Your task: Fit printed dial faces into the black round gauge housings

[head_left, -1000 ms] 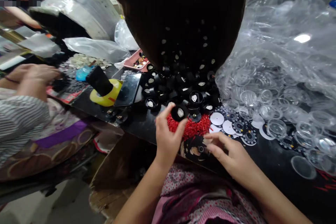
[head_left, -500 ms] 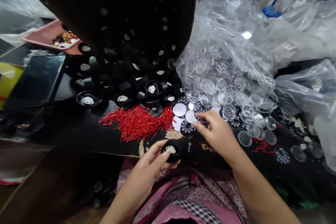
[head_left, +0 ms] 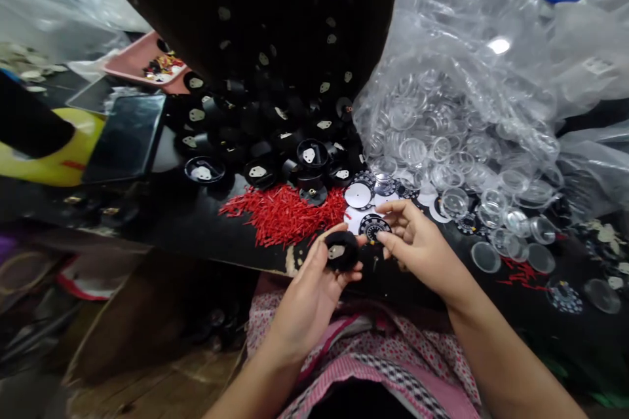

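Observation:
My left hand (head_left: pixel 314 285) grips a round black housing (head_left: pixel 343 251) with a pale plate inside, near the table's front edge. Just right of it, my right hand (head_left: pixel 410 239) pinches a black dial disc with white markings (head_left: pixel 374 228) between thumb and fingers. White discs (head_left: pixel 358 195) and more printed dials lie beyond my right fingertips. A pile of small red pointers (head_left: pixel 287 215) is on the table to the left of the discs. Behind the pile stand several black housings (head_left: pixel 258 173) with pale plates.
Clear round covers (head_left: pixel 455 201) spill from a plastic bag (head_left: pixel 457 59) at the right. At the left are a dark tablet-like panel (head_left: pixel 125 134), a pink tray (head_left: pixel 140 64) of small parts and a yellow object (head_left: pixel 81 157). A large dark container (head_left: pixel 275 6) looms behind.
The view has shifted, so the table items appear further right. My left hand has raised the housing and turned it, closer to my right hand. My right hand has taken hold of a dial disc.

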`<state>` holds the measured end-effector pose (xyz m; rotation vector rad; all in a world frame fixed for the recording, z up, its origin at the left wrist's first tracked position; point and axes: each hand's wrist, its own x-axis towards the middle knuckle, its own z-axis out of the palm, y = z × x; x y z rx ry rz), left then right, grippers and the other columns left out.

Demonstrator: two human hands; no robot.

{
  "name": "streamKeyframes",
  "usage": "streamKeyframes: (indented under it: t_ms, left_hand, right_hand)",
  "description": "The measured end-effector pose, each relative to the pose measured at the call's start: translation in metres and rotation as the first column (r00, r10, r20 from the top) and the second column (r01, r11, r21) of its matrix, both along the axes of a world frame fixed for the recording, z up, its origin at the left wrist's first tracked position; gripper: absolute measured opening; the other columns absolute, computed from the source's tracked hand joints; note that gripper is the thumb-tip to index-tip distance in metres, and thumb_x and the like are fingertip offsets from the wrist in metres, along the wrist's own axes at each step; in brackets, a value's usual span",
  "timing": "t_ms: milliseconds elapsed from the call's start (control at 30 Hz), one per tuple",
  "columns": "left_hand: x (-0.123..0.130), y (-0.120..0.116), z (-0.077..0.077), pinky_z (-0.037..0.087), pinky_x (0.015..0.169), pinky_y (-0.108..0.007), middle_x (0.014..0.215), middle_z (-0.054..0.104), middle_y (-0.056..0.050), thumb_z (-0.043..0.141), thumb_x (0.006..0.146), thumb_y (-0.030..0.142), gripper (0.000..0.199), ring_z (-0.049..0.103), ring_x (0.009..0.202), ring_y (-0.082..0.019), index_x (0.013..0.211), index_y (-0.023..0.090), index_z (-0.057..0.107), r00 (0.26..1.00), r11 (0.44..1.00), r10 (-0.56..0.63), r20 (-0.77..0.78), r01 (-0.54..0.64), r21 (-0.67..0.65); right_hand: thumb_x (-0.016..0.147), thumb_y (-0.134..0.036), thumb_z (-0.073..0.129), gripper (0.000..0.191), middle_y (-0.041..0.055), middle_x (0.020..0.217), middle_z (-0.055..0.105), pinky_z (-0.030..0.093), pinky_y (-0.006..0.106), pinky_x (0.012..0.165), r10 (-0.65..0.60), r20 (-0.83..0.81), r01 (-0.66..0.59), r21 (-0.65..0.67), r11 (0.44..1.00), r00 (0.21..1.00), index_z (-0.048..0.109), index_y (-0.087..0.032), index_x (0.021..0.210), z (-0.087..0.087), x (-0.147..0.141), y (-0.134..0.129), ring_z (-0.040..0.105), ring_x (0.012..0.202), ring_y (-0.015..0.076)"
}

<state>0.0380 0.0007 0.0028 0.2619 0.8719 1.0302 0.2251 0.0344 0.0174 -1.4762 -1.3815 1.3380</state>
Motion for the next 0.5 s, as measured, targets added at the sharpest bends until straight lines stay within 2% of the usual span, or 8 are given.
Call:
streamKeyframes:
  t_ms: [67,133,300,433,500]
  left_hand:
    - [0.001,0.002,-0.001,0.056,0.077,-0.025,0.114,0.072,-0.009,0.060,0.091,0.044,0.036,0.070,0.092,-0.017,0.118,0.022,0.065,0.996,0.996,0.085,-0.026,-0.084,0.005]
    - [0.002,0.002,-0.002,0.056,0.083,-0.028,0.116,0.072,-0.009,0.060,0.092,0.040,0.033,0.069,0.102,-0.019,0.117,0.021,0.066,0.990,0.991,0.133,-0.044,-0.133,0.007]
    - [0.009,0.000,-0.001,0.054,0.094,-0.033,0.124,0.070,-0.002,0.060,0.092,0.031,0.030,0.067,0.110,-0.020,0.121,0.027,0.066,0.999,0.999,0.037,-0.024,-0.037,-0.003]
    - [0.012,-0.005,-0.004,0.047,0.106,-0.038,0.137,0.062,0.004,0.059,0.092,0.034,0.032,0.053,0.132,-0.022,0.124,0.035,0.064,0.991,0.999,0.014,-0.130,-0.010,0.030]
    - [0.011,-0.008,-0.007,0.040,0.113,-0.039,0.145,0.055,0.007,0.061,0.091,0.036,0.037,0.046,0.138,-0.022,0.129,0.039,0.060,0.974,0.997,0.003,-0.228,0.014,0.071]
  right_hand:
    - [0.086,-0.026,0.058,0.038,0.0041,0.110,0.057,0.049,0.027,0.056,0.048,-0.105,-0.056,-0.071,0.996,0.993,0.052,-0.026,0.124,0.004,-0.007,-0.002,0.063,0.065,0.0112]
    - [0.088,-0.027,0.057,0.031,0.0039,0.108,0.061,0.050,0.027,0.058,0.058,-0.070,-0.062,-0.061,0.996,0.996,0.057,-0.025,0.119,0.006,-0.010,-0.004,0.064,0.067,0.0121]
    - [0.089,-0.029,0.061,0.012,0.0014,0.089,0.067,0.050,0.032,0.076,-0.095,0.208,0.060,0.168,0.984,0.973,0.065,-0.024,0.099,0.011,-0.022,-0.009,0.063,0.084,0.0180]
    - [0.089,-0.026,0.060,0.006,0.0017,0.087,0.066,0.049,0.031,0.074,-0.124,0.243,0.057,0.263,0.963,0.962,0.061,-0.023,0.093,0.010,-0.036,-0.012,0.061,0.079,0.0172]
    - [0.088,-0.028,0.061,0.007,0.0012,0.083,0.064,0.048,0.031,0.070,-0.108,0.226,0.057,0.219,0.974,0.968,0.059,-0.022,0.091,0.008,-0.039,-0.011,0.061,0.076,0.0172]
